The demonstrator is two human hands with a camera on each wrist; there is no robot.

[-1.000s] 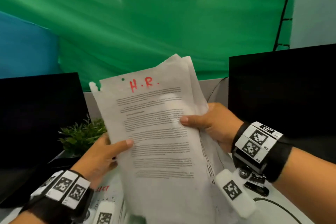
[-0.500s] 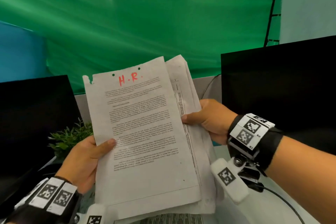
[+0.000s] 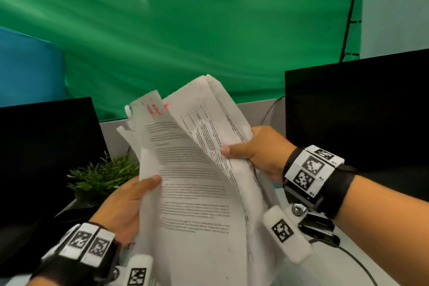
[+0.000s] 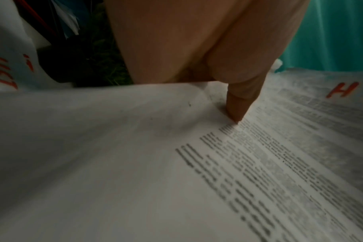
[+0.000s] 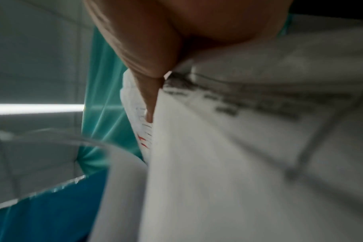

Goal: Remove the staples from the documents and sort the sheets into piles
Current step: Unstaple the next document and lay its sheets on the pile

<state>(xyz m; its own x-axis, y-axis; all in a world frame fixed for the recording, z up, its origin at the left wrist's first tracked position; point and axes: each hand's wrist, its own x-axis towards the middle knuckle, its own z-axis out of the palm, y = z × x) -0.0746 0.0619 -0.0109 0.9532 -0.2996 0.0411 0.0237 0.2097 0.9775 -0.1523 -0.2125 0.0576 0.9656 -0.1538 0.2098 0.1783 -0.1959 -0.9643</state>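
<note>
I hold a sheaf of printed white sheets upright in front of me. My left hand [image 3: 130,202] pinches the front sheet [image 3: 190,193], which has red handwriting at its top, thumb on the print, and the sheet bows away to the left. In the left wrist view the thumb [image 4: 238,104] presses on that front sheet [image 4: 259,163] beside the red "H". My right hand [image 3: 253,153] grips the rest of the stack [image 3: 216,121] at its right edge, thumb across a page with a table. In the right wrist view the thumb [image 5: 149,91] lies on the stack [image 5: 218,147].
A black monitor [image 3: 357,109] stands at the right and another black monitor [image 3: 44,146] at the left. A small green plant [image 3: 99,176] sits beside my left hand. A black cable [image 3: 355,260] runs over the white desk [image 3: 325,278] at the lower right. Green cloth [image 3: 185,30] hangs behind.
The front sheet, flat against the stack half a second ago, now peels off and curls left in my left hand. The page with the table shows under my right thumb.
</note>
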